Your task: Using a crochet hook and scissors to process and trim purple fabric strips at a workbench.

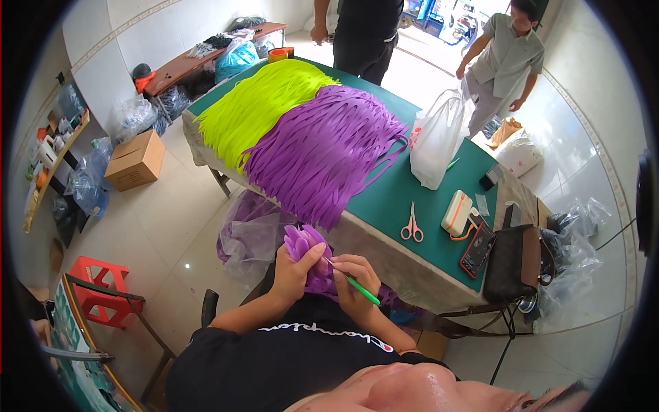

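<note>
Close to my body, my left hand is closed round a bunch of purple rubbery strips, whose looped ends stand up above the fingers. My right hand grips a slim tool with a green handle. Its thin tip meets the bunch near my left thumb; the tip's shape is too small to make out. On the green-topped table ahead lie a wide pile of purple strips and, beside it at the far left, a pile of yellow-green strips.
Pink-handled scissors, a phone, a cream case, a brown handbag and a white plastic bag rest on the table's right part. A red stool and carton stand left. Two people stand beyond.
</note>
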`<action>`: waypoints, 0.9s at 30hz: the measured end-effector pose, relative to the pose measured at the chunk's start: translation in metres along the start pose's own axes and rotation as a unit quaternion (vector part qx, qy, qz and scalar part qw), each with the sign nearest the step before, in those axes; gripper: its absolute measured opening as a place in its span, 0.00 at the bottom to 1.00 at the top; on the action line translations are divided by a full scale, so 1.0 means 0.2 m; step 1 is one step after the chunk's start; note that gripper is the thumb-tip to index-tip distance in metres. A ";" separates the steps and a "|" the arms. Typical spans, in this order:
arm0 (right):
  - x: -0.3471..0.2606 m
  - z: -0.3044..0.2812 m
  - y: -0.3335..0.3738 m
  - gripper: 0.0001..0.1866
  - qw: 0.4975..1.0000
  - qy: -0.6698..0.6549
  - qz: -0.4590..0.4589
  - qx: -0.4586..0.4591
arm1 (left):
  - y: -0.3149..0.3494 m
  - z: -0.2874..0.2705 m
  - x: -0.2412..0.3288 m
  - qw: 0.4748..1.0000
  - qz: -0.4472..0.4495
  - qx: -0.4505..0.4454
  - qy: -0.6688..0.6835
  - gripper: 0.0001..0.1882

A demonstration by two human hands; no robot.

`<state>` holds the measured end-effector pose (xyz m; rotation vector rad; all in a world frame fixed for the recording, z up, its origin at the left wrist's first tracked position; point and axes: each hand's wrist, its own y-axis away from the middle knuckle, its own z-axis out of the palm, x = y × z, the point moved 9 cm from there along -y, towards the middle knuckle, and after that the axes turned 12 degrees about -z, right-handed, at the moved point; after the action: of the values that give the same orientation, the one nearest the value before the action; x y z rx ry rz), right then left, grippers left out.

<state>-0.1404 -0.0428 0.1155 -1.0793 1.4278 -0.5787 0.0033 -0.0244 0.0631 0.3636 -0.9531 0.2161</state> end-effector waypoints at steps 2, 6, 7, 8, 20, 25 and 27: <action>0.00 0.00 0.00 0.07 1.000 -0.002 0.002 0.001 | 0.00 0.00 0.00 1.000 0.005 0.002 -0.007 0.05; 0.00 0.00 0.00 0.06 1.000 -0.006 0.003 0.006 | 0.00 -0.01 -0.01 1.000 0.004 0.005 -0.011 0.05; 0.00 0.00 0.00 0.06 1.000 -0.014 0.006 0.008 | 0.00 -0.01 -0.01 1.000 0.005 0.000 -0.004 0.04; 0.00 -0.01 0.00 0.06 1.000 -0.013 0.007 0.009 | 0.00 -0.01 -0.01 1.000 0.005 -0.005 0.002 0.04; 0.05 -0.03 0.04 0.06 0.997 -0.045 0.054 0.021 | -0.01 -0.01 -0.03 1.000 0.007 0.016 0.002 0.04; 0.04 -0.04 0.02 0.05 0.998 -0.046 0.031 0.014 | -0.02 -0.02 -0.04 1.000 0.002 0.004 0.008 0.05; 0.05 -0.04 0.04 0.05 0.998 -0.051 0.036 0.019 | -0.03 -0.03 -0.05 1.000 0.008 0.001 0.010 0.06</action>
<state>-0.1492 -0.0499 0.1055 -1.0087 1.3560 -0.4899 0.0040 -0.0281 0.0509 0.3540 -0.9361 0.2353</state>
